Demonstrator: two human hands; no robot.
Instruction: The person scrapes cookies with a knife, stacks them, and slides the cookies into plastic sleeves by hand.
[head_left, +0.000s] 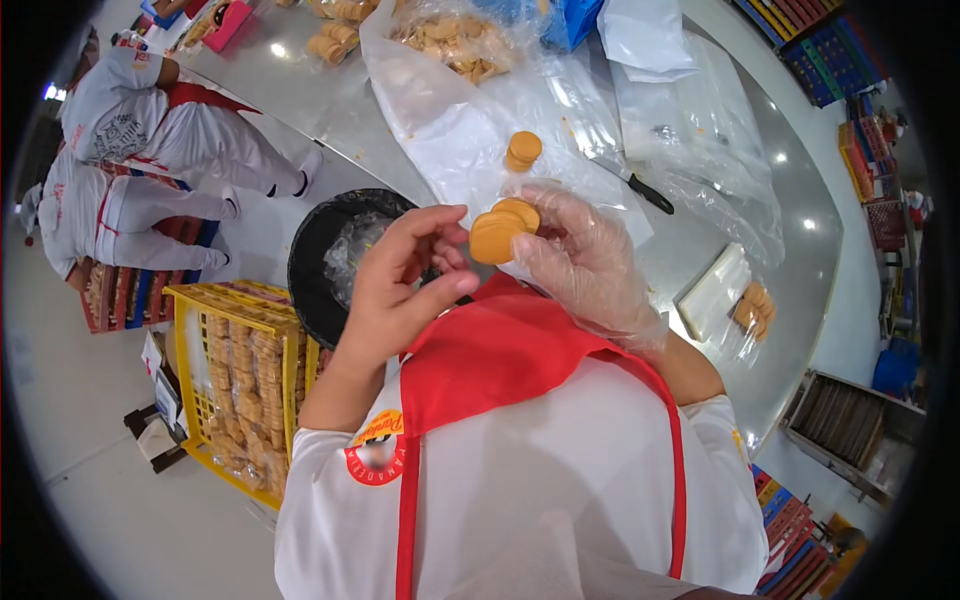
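Note:
Several round orange-brown discs, like cookies, are held in my right hand, which wears a clear plastic glove. My bare left hand is just left of the discs, fingers curved and apart, with nothing in it. Beyond my hands, a small stack of the same discs rests on a white plastic sheet. To the right of that stack lies a knife with a black handle.
A black bin stands at the table's left edge, beside a yellow crate of packed discs. Bagged discs lie at the back, another pack at right. Two co-workers bend over crates at upper left.

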